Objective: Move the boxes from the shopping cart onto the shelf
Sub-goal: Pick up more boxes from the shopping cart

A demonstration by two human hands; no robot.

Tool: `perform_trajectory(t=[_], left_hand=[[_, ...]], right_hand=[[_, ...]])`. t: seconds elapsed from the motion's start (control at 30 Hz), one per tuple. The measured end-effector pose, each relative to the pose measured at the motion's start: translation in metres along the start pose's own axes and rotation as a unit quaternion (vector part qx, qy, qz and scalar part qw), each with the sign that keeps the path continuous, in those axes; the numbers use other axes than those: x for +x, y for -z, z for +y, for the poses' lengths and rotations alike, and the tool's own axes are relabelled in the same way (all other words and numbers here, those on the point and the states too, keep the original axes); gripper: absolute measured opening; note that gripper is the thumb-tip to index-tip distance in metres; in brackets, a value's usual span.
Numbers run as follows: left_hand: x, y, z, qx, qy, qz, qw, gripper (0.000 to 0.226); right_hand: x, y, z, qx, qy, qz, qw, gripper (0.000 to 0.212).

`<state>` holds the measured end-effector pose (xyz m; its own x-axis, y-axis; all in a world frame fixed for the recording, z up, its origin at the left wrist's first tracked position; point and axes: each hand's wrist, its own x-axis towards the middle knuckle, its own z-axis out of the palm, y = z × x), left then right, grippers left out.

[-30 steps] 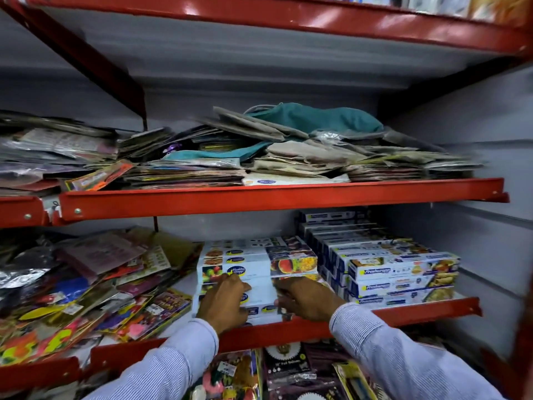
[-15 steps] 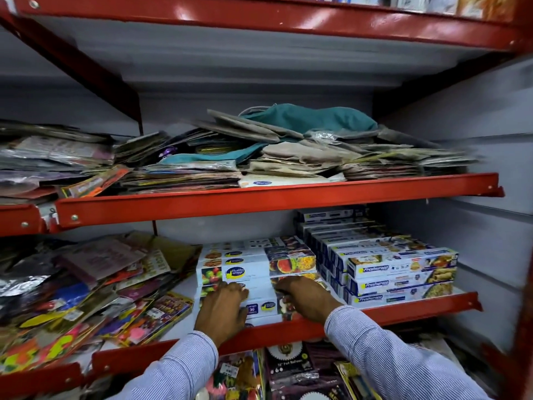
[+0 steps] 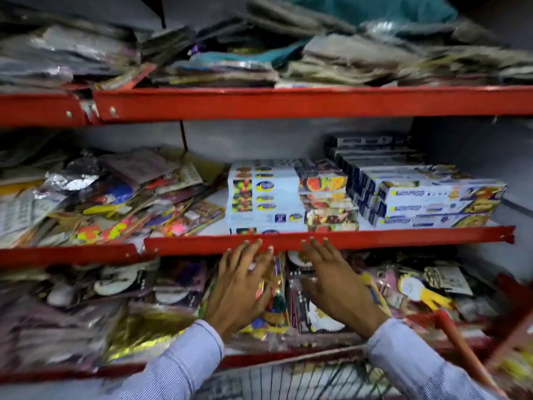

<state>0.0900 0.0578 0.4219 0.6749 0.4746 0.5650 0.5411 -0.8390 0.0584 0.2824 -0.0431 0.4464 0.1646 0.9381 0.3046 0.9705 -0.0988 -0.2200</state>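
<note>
A stack of white and blue boxes with fruit pictures (image 3: 288,197) lies on the middle red shelf (image 3: 375,236), beside a taller stack of long blue and white boxes (image 3: 427,197). My left hand (image 3: 239,287) and my right hand (image 3: 334,281) are both below that shelf's front lip, fingers spread, holding nothing. Their fingertips reach up to the lip, apart from the boxes. The wire rim of the shopping cart (image 3: 302,376) shows at the bottom edge, between my striped sleeves. The whole view is blurred.
Flat packets of party goods (image 3: 101,206) crowd the left of the middle shelf and the shelf below (image 3: 144,313). Folded cloth and packets (image 3: 331,53) pile on the upper shelf. A red cart handle (image 3: 458,345) slants at the right.
Both hands have come off the fruit-picture boxes and dropped below the shelf lip. The view has tilted downward, so the cart rim now shows.
</note>
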Motion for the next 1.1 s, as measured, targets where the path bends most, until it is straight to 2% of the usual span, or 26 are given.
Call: perform_trajectory(t=[0.07, 0.27, 0.47, 0.57, 0.73, 0.8, 0.93, 1.0, 1.07, 1.1], left_hand=[[-0.035, -0.007, 0.001, -0.013, 0.022, -0.035, 0.999, 0.067], [-0.138, -0.055, -0.004, -0.050, 0.117, -0.188, 0.974, 0.064], [-0.242, -0.117, -0.004, -0.083, 0.170, -0.313, 0.931, 0.056], [-0.284, -0.146, -0.002, -0.091, 0.182, -0.362, 0.910, 0.053], [-0.337, -0.190, -0.001, -0.088, 0.175, -0.378, 0.905, 0.044], [-0.356, -0.208, -0.001, -0.101, 0.173, -0.376, 0.905, 0.042], [-0.378, -0.235, -0.002, -0.153, 0.184, -0.418, 0.877, 0.050], [-0.384, -0.246, -0.003, -0.166, 0.157, -0.422, 0.877, 0.046], [-0.384, -0.252, 0.000, -0.168, 0.122, -0.421, 0.883, 0.041], [-0.384, -0.255, 0.003, -0.170, 0.111, -0.417, 0.886, 0.039]], right_hand=[[-0.027, -0.025, -0.002, 0.005, -0.013, -0.012, 1.000, 0.072], [-0.097, -0.122, 0.001, 0.085, -0.091, -0.133, 0.983, 0.064], [-0.163, -0.239, -0.001, 0.094, -0.139, -0.315, 0.934, 0.055], [-0.189, -0.297, -0.002, 0.093, -0.133, -0.406, 0.899, 0.053], [-0.225, -0.391, -0.002, 0.062, -0.110, -0.542, 0.831, 0.059], [-0.239, -0.422, 0.001, 0.042, -0.094, -0.562, 0.821, 0.061], [-0.241, -0.451, 0.007, 0.030, -0.082, -0.585, 0.807, 0.058], [-0.239, -0.462, 0.015, 0.051, -0.090, -0.592, 0.799, 0.052], [-0.236, -0.463, 0.020, 0.067, -0.089, -0.597, 0.795, 0.055], [-0.237, -0.466, 0.025, 0.068, -0.084, -0.595, 0.796, 0.049]])
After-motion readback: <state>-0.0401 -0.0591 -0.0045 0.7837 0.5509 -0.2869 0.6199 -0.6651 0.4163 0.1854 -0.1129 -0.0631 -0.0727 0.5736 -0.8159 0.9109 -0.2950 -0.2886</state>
